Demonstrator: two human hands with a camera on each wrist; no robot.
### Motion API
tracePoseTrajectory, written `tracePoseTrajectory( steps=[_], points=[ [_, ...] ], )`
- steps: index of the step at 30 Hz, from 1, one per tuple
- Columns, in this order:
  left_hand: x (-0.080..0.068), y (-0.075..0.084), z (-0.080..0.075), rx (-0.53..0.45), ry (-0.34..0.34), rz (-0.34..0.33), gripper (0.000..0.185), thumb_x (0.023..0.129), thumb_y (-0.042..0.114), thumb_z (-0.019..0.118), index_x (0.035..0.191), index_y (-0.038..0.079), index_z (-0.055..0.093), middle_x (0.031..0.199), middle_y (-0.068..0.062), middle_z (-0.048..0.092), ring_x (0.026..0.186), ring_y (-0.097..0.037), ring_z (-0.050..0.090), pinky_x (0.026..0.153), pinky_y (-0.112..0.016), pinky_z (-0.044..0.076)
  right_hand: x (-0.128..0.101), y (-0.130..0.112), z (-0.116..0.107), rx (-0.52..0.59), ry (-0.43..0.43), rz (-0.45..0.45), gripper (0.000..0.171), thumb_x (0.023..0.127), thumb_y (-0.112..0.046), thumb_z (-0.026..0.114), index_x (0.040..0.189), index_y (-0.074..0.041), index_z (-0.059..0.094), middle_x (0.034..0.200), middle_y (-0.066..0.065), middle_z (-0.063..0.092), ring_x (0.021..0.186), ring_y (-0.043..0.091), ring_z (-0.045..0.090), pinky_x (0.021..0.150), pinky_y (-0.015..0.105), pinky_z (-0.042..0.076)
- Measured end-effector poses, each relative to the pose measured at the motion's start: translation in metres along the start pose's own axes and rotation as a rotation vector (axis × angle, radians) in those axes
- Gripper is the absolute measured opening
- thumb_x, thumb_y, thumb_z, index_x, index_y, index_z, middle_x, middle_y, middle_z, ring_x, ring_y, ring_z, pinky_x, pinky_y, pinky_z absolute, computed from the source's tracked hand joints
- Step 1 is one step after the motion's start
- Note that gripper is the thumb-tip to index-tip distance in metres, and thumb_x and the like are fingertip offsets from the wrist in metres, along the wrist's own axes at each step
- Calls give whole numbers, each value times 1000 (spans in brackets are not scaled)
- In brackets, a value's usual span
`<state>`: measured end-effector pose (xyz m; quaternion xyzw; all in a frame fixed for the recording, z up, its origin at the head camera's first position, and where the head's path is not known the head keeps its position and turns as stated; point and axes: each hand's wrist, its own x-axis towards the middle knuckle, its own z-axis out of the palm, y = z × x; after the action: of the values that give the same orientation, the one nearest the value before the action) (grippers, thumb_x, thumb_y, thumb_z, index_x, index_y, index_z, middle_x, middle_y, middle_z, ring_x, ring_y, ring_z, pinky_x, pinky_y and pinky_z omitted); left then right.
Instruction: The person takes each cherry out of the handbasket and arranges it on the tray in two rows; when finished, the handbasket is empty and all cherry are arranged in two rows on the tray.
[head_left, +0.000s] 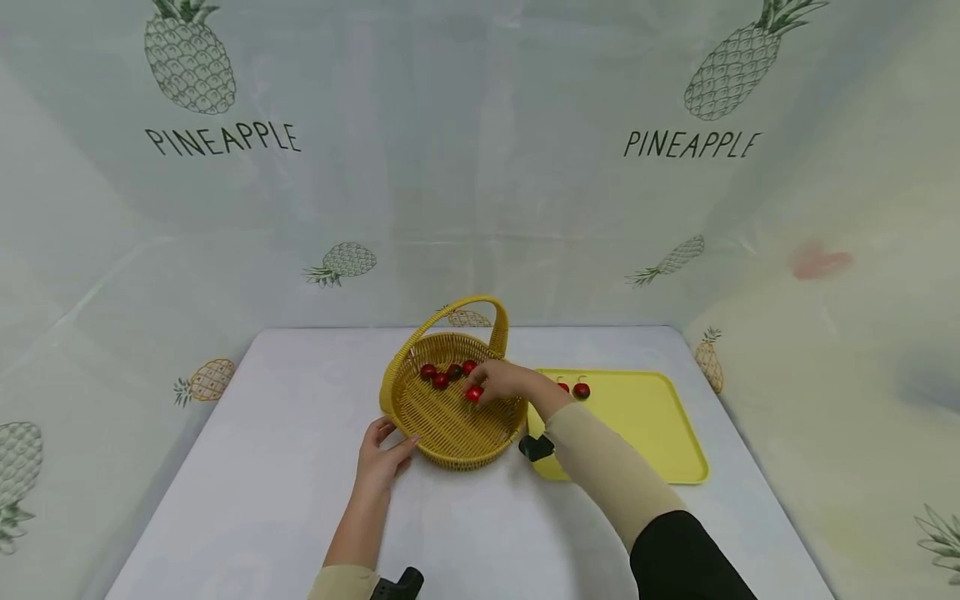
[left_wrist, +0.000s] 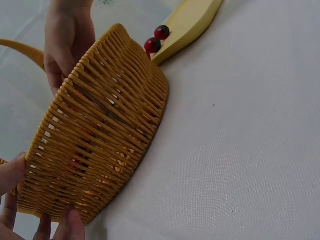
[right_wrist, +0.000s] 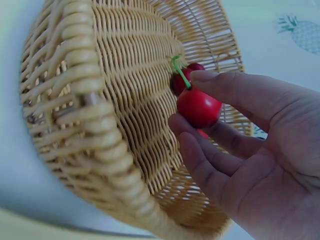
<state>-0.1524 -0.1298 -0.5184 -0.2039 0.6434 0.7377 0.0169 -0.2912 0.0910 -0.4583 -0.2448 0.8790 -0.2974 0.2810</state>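
A yellow-brown wicker basket (head_left: 457, 437) with an arched handle stands in the middle of the table. Thumb at the rim and fingers against the outer wall, my left hand (head_left: 382, 460) grips its near left side. My right hand (head_left: 504, 380) reaches over the basket's right side and pinches a red cherry (right_wrist: 199, 107) with a green stem between thumb and fingers, above the woven bottom. Several other cherries (head_left: 441, 381), red to dark red, lie inside toward the back. Through the weave in the left wrist view they show only as red patches.
Right of the basket lies a yellow tray (head_left: 637, 425), partly covered by my right sleeve. Two cherries (head_left: 581, 390) are at its back left. A white cloth covers the table (head_left: 300, 400), and a curtain printed with pineapples (head_left: 480, 167) hangs behind.
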Motion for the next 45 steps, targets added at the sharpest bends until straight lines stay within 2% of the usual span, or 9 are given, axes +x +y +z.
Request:
tracePoseTrajectory(
  steps=[3, 8, 17, 21, 27, 34, 38, 45],
  points=[
    [1, -2, 0, 3, 2, 5, 64, 75, 7, 72, 130, 11, 38, 131, -9, 35, 94, -19, 51, 83, -47, 41, -6, 2, -2, 6, 2, -21, 36, 75, -8, 72, 110, -10, 64, 105, -4, 57, 95, 15, 50, 76, 29, 45],
    [2, -4, -1, 1, 3, 3, 62, 76, 4, 70, 129, 10, 38, 132, -10, 33, 93, -19, 51, 83, -47, 41, -15, 7, -5, -2, 24, -52, 36, 74, -6, 72, 109, -11, 63, 113, -3, 54, 97, 13, 50, 75, 28, 46],
    [3, -3, -3, 5, 9, -8, 64, 76, 6, 71, 130, 11, 37, 132, -9, 33, 94, -20, 50, 82, -46, 42, -34, 10, -13, 14, 65, -75, 31, 73, -8, 74, 98, -23, 64, 100, -6, 57, 90, 15, 51, 70, 27, 47],
    [3, -3, -2, 8, 6, -9, 65, 75, 7, 72, 130, 11, 37, 132, -10, 33, 95, -21, 50, 82, -46, 42, -42, 12, -17, 15, 85, -96, 32, 72, -8, 75, 99, -20, 63, 102, -4, 58, 89, 15, 53, 69, 27, 47],
    [4, -2, -2, 8, 2, -7, 66, 75, 6, 72, 130, 11, 36, 132, -10, 32, 94, -21, 50, 82, -46, 42, -53, 20, -23, 57, 103, -99, 28, 72, -11, 76, 95, -18, 63, 92, -3, 59, 80, 16, 53, 67, 29, 46],
    [2, -1, -1, 10, 0, -1, 65, 76, 4, 70, 131, 11, 36, 132, -9, 32, 91, -19, 51, 81, -46, 42, -67, 30, -27, 96, 109, -120, 24, 74, -6, 73, 95, -14, 63, 90, 2, 60, 80, 20, 54, 68, 31, 46],
    [2, -1, 0, 9, 0, -1, 64, 77, 4, 69, 131, 11, 36, 132, -9, 32, 91, -19, 50, 82, -46, 42, -77, 36, -30, 103, 123, -98, 23, 76, -7, 71, 97, -9, 64, 97, 2, 59, 82, 18, 56, 69, 31, 47],
    [3, -2, 1, 9, -3, 6, 66, 75, 6, 72, 131, 10, 36, 132, -10, 32, 92, -21, 50, 82, -47, 42, -94, 49, -35, 92, 190, -27, 24, 74, -9, 73, 98, -9, 66, 107, 4, 52, 85, 21, 55, 69, 31, 47]
  ],
)
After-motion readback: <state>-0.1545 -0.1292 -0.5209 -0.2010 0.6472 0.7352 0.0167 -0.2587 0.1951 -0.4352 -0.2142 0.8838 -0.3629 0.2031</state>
